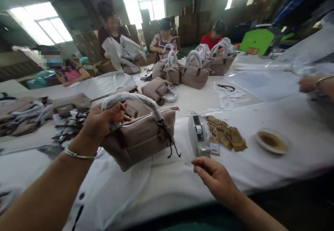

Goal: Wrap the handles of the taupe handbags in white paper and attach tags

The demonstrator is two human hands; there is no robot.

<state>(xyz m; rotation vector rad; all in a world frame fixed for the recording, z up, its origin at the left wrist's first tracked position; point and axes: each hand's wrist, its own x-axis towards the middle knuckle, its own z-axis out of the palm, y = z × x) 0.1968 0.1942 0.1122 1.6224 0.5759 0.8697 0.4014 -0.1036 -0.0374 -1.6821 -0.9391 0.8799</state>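
Note:
My left hand (105, 121) is closed around the white-wrapped handle of a taupe handbag (146, 140), near the handle's left base. The bag hangs tilted over the white-covered table, with a dark tassel charm (164, 131) dangling on its right side. My right hand (215, 177) is at the table's near side, thumb and forefinger pinched together. Whatever is between those fingertips is too small to make out. Just beyond them stands a grey tape dispenser (198, 137). Beside it lies a pile of brown paper hang tags (227, 133), one with a barcode label.
Several taupe handbags (193, 76) with wrapped handles stand farther back. More bags and straps (69, 105) lie at left. A round tape roll (271, 141) rests at right, near clear plastic sheets (263, 84). Another person's hand (310, 84) reaches in there; several co-workers sit or stand across.

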